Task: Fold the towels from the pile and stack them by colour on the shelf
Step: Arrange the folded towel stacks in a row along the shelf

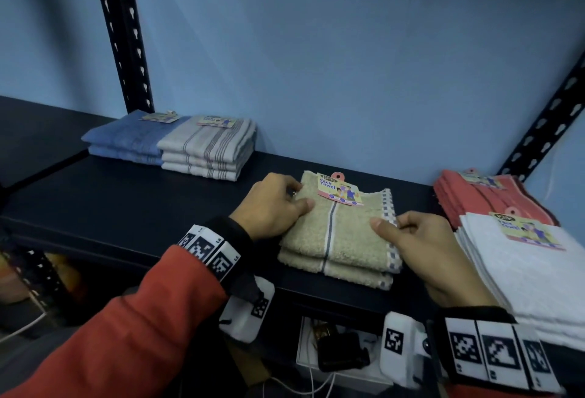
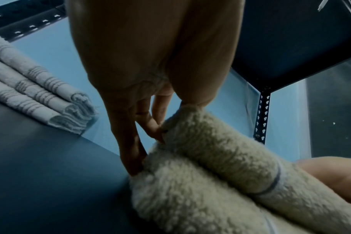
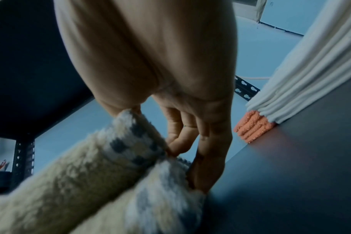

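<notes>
A folded beige towel (image 1: 345, 223) with a paper label lies on top of another beige towel (image 1: 332, 266) on the dark shelf (image 1: 126, 204). My left hand (image 1: 275, 204) grips the top towel's left edge, thumb on top and fingers (image 2: 150, 123) tucked beneath. My right hand (image 1: 418, 236) pinches its right checked edge (image 3: 134, 142), thumb above, fingers (image 3: 178, 142) between the two towels. Both beige towels (image 2: 220, 158) fill the lower part of the wrist views.
Blue towels (image 1: 123, 141) and grey striped towels (image 1: 205, 147) are stacked at the back left. A coral stack (image 1: 484, 198) and a white stack (image 1: 525, 264) stand close on the right. Black shelf posts (image 1: 123, 33) rise at both ends. Boxes and cables (image 1: 335, 356) lie below.
</notes>
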`<state>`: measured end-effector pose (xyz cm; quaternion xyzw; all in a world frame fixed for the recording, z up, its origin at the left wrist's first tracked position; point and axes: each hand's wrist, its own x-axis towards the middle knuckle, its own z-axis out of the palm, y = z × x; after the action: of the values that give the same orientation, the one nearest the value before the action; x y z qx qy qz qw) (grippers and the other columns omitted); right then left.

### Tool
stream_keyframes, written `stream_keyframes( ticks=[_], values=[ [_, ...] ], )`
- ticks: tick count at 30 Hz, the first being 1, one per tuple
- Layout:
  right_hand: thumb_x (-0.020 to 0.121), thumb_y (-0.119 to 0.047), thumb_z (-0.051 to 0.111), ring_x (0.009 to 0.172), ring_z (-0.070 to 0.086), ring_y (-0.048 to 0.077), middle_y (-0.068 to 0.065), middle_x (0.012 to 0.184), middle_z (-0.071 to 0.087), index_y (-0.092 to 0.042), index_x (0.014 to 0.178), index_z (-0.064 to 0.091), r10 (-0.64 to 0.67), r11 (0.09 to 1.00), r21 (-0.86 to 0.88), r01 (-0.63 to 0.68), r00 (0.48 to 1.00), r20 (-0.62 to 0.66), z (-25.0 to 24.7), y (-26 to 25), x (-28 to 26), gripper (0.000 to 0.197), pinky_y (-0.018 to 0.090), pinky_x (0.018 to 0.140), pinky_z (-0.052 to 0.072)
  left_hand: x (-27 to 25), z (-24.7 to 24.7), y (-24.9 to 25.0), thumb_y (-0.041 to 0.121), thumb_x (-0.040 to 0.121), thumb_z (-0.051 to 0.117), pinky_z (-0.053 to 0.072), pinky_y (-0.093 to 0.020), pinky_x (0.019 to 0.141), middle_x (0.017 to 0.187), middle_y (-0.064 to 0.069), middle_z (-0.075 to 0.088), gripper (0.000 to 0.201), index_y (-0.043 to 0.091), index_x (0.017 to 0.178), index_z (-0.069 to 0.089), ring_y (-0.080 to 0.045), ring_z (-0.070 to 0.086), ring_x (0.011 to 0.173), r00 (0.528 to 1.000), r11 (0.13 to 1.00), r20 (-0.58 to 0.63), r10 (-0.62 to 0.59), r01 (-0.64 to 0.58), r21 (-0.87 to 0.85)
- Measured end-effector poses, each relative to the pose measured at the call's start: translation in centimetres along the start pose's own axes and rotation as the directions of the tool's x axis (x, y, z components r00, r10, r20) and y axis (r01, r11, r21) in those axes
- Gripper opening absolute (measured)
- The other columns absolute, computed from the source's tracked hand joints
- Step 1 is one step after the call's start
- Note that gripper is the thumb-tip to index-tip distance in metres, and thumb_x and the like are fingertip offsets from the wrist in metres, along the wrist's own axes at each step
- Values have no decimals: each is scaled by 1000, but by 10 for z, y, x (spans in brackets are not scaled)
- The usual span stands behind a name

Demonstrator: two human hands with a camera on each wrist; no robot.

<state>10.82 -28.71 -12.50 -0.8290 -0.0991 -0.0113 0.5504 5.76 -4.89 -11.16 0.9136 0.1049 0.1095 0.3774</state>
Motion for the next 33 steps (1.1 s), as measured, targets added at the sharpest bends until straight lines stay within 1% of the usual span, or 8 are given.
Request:
stream_keyframes(
  ticks=[4, 9, 11, 16, 19, 24, 30, 33],
  values=[
    [83, -33, 81, 50, 44, 13, 5, 57, 53, -1, 76, 64, -4, 999, -50, 3, 1000, -11, 3, 5, -1, 37, 28, 57, 39, -3, 3, -1, 42, 93, 69, 40, -23, 85, 111, 0, 65, 50, 14, 134, 62, -16, 60, 105, 1000, 1000, -25, -13, 13, 7],
    [89, -34, 75, 45, 40, 9, -2, 52, 48, 0, 79, 58, -44, 989, -140, 43, 999, -3, 3, 7, -5, 39, 29, 56, 38, -12, 10, 2, 39, 96, 66, 45, -28, 90, 117, -3, 67, 45, 16, 134, 61, -20, 61, 112, 997, 1000, -81, -7, 10, 29],
    [92, -31, 71, 43, 38, 5, -9, 49, 46, -5, 80, 57, -86, 987, -139, 85, 996, 0, 4, 5, -7, 32, 30, 55, 37, -18, 12, 4, 35, 96, 66, 44, -27, 89, 115, -2, 68, 42, 16, 134, 61, -19, 61, 111, 986, 999, -158, 51, -48, 26],
    [96, -31, 65, 53, 44, 5, 2, 64, 53, -12, 86, 57, -171, 976, -137, 170, 985, 4, 12, 2, -14, 23, 30, 59, 38, -26, 12, 11, 32, 95, 66, 47, -31, 85, 100, 7, 65, 35, 22, 128, 65, -16, 62, 98, 922, 984, -350, 167, -177, 4],
    [95, -33, 66, 48, 41, 3, -6, 61, 45, -10, 83, 54, -164, 976, -149, 160, 986, -9, 14, -1, -16, 28, 27, 55, 35, -24, 8, 9, 30, 94, 68, 47, -30, 85, 88, 10, 59, 34, 20, 126, 67, -18, 64, 97, 936, 992, -339, 93, -115, -45],
    [94, -38, 67, 52, 49, 8, -2, 63, 55, -8, 86, 58, -139, 977, -165, 136, 990, -8, 18, -7, -21, 32, 28, 56, 39, -19, 4, 5, 29, 97, 65, 40, -21, 86, 112, 0, 70, 33, 17, 128, 67, -17, 63, 107, 955, 994, -292, 46, -73, -82],
    [94, -37, 67, 42, 46, -1, -7, 57, 52, -10, 85, 60, -103, 984, -144, 103, 995, 10, 17, -13, -27, 29, 27, 55, 36, -13, 2, 0, 29, 95, 67, 40, -21, 85, 98, 5, 63, 32, 18, 125, 69, -18, 63, 105, 961, 996, -275, 9, -33, -83],
    [94, -37, 67, 43, 48, -1, -7, 58, 54, -11, 86, 61, -86, 984, -154, 88, 996, 20, 18, -13, -29, 28, 27, 56, 37, -13, 3, -2, 29, 96, 66, 39, -22, 86, 107, -2, 67, 34, 18, 129, 67, -19, 62, 110, 974, 997, -225, -23, 5, -79]
  ],
)
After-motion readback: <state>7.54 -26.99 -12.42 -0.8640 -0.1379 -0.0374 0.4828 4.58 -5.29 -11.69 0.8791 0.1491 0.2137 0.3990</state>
